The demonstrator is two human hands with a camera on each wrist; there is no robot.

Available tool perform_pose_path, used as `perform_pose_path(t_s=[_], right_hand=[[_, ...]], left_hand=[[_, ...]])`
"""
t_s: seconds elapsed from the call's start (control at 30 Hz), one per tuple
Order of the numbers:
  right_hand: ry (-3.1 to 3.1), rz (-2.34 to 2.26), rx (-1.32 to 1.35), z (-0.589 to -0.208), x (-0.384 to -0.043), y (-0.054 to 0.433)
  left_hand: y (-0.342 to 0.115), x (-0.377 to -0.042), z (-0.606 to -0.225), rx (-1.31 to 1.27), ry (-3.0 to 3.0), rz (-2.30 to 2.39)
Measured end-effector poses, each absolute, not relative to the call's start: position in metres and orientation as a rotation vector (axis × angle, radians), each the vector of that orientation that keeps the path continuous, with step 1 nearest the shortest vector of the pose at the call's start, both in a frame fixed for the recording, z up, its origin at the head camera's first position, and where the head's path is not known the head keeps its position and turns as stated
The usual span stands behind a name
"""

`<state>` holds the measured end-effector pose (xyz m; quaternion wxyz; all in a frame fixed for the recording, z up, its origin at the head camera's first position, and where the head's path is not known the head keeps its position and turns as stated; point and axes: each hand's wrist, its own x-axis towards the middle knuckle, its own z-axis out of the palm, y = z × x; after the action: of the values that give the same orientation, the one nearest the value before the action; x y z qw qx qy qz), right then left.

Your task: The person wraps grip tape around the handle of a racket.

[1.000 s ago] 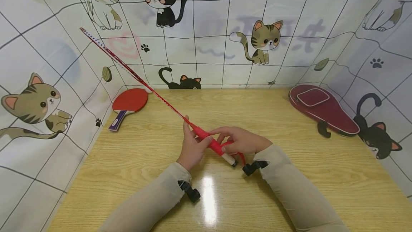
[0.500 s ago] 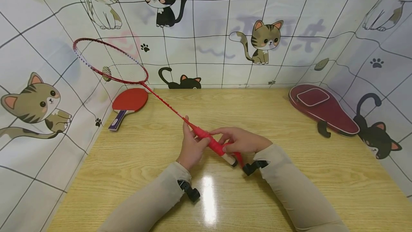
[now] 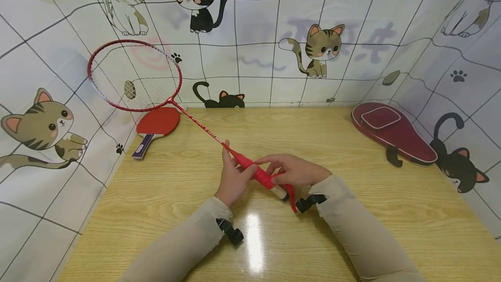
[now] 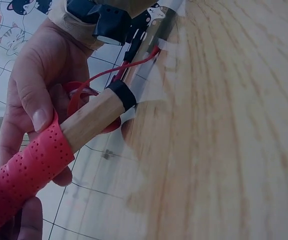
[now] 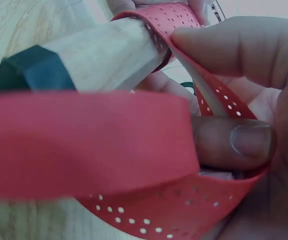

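Note:
A red badminton racket (image 3: 195,122) slants across the head view, its strung head raised at the upper left. My left hand (image 3: 234,182) holds its handle between thumb and fingers. Red perforated grip tape (image 4: 31,162) winds around most of the handle. Bare wood (image 4: 96,117) with a black butt end (image 5: 31,72) shows below the last turn. With thumb and fingers, my right hand (image 3: 292,169) pinches the tape where it leaves the handle. From there the loose tape (image 5: 89,145) loops over a finger and trails down toward the table.
A table tennis paddle (image 3: 158,122) with red rubber lies at the table's back left. The dark red paddle case (image 3: 385,132) is at the back right. Cat-patterned sheets (image 3: 258,64) rise behind and beside the wooden table (image 3: 332,247).
The racket has rolled about its handle, so its head has gone from edge-on to showing its strung face. The tape's loose tail has swung slightly; both hands stay in nearly the same place.

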<state>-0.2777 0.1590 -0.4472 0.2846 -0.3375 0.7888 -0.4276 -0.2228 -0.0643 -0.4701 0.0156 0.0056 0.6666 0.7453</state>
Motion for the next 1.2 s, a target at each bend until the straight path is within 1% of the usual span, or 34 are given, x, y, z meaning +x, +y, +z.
perform_pose_path(t_s=[0.57,0.87,1.2], right_hand=[[2.151,-1.118,-0.857,-0.4463,-0.2745,0.1557],[2.184,-1.084,-0.909,-0.4459,-0.2728,0.1586],[2.095,-1.144,-0.887,-0.4487,-0.2760,0.1605]], left_hand=[[-0.0653,-0.2231,-0.4708,-0.021,2.120,2.261],[-0.0649,-0.2231,-0.4711,-0.029,2.142,2.252],[-0.0652,-0.2236,-0.4728,-0.014,2.127,2.284]])
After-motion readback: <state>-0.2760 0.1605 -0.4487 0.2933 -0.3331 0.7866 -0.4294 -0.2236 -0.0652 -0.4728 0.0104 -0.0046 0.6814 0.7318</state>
